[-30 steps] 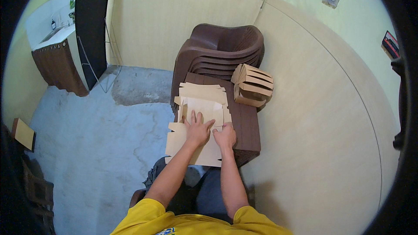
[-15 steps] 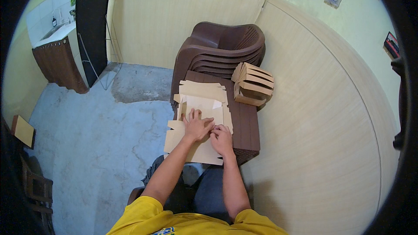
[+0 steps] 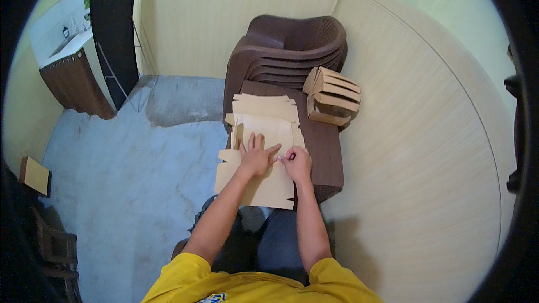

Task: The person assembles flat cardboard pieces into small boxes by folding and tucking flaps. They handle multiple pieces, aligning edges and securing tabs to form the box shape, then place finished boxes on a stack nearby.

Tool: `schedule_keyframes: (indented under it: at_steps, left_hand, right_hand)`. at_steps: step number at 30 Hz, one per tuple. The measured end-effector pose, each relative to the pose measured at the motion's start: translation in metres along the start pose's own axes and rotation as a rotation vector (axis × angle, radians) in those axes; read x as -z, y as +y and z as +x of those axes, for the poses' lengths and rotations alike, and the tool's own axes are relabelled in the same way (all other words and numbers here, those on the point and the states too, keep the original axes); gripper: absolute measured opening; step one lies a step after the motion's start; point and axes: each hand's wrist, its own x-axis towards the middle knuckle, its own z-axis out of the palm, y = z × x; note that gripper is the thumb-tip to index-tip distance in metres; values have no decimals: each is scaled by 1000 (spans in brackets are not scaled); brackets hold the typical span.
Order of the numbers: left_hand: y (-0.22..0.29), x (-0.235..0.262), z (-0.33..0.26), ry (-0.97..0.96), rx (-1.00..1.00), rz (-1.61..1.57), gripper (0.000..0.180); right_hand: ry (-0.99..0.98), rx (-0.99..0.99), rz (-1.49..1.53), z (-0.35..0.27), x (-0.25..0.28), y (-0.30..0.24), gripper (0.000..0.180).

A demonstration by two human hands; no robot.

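Flat brown cardboard box blanks [image 3: 267, 186], cut with notches and flaps, lie on a brown slatted stack [image 3: 328, 163] in front of me. My left hand [image 3: 257, 159] presses on the cardboard with its fingers spread, thumb pointing right. A folded flap stands up a little beside its fingertips. Close by on the right, my right hand [image 3: 299, 164] is closed in a pinch over the cardboard's right side. A small dark spot shows between its fingers; what it holds, if anything, is too small to name.
Folded cardboard boxes [image 3: 332, 98] sit at the stack's far right. Behind them stand stacked brown plastic chairs [image 3: 289, 50]. A panelled wall [image 3: 415, 151] rises on the right. At the far left are a sink counter [image 3: 76, 76] and a thin metal stand [image 3: 115, 78].
My right hand has moved slightly right, away from my left hand's thumb, and stays pinched. My left hand remains spread on the cardboard. The whole view has shifted a little.
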Motion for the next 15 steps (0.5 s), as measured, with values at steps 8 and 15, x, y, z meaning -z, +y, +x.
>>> schedule_keyframes:
  at_steps: [8, 15]
  left_hand:
    - [3, 5, -1, -10, 16, -38, 54]
    - [10, 4, 12, 165, 144, -22, 52]
  right_hand:
    - [21, -144, -86, 13, -1, -11, 42]
    - [-47, -337, 47, -28, 33, -11, 44]
